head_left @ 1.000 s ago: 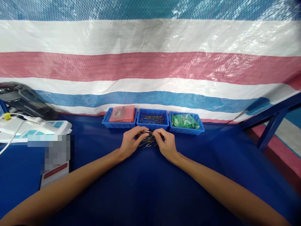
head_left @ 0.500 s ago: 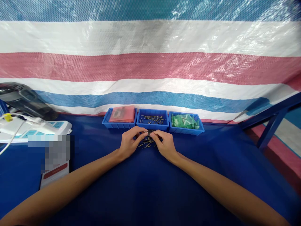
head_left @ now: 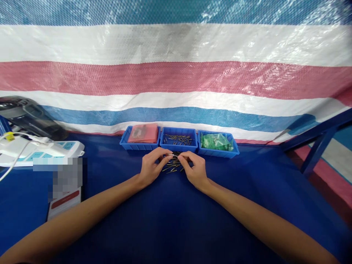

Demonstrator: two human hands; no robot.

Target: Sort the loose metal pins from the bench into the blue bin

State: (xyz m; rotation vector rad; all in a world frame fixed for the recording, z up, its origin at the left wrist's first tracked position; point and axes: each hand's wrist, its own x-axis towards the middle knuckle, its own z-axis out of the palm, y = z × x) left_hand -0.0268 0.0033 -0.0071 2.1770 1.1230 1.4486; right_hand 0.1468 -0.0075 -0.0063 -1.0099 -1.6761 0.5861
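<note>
My left hand [head_left: 154, 164] is closed in a pinch on one end of a thin, silvery metal rod [head_left: 173, 155]. From the other side, the thumb and finger of my right hand [head_left: 194, 168] pinch together at the rod's opposite end. Under and just in front of the fingertips lies a loose pile of thin dark and gold-coloured metal rods [head_left: 172, 169], perhaps drill bits; my fingers hide part of it. Right behind the hands stands a blue bin [head_left: 178, 147] holding similar rods.
To the left is a blue bin [head_left: 139, 146] with red plastic packets; to the right, another blue bin [head_left: 218, 151] with green packets. A power strip [head_left: 74, 148], a black bottle-like object [head_left: 38, 117] and a partly blurred phone-like device [head_left: 64, 201] lie left. Striped sheeting [head_left: 176, 77] hangs behind.
My right hand has shifted slightly right, away from the left, so more of the thin rod shows between the fingertips. My left hand has barely moved.
</note>
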